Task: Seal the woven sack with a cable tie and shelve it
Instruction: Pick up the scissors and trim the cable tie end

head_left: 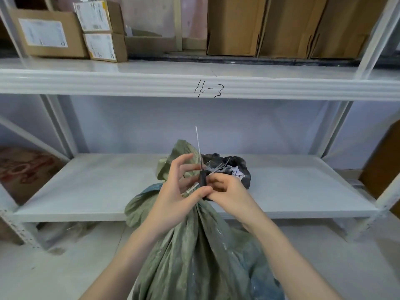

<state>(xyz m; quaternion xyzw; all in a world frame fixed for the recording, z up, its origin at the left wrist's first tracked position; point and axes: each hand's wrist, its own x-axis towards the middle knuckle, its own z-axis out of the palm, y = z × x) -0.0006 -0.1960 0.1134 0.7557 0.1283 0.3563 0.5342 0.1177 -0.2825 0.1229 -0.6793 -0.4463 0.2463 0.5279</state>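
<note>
Gripping one sack (194,252) neck — two hands, left hand (175,195), right hand (227,195) — one cable tie (198,144).

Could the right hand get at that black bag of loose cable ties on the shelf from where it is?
Probably yes. The black bag sits open just behind the right hand, with nothing between them. But that hand is already pinching a black object at the woven sack neck, so it would have to let go.

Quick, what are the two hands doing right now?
Left hand: pinching the sack neck, other fingers spread.
Right hand: closed on the cable tie.
</note>
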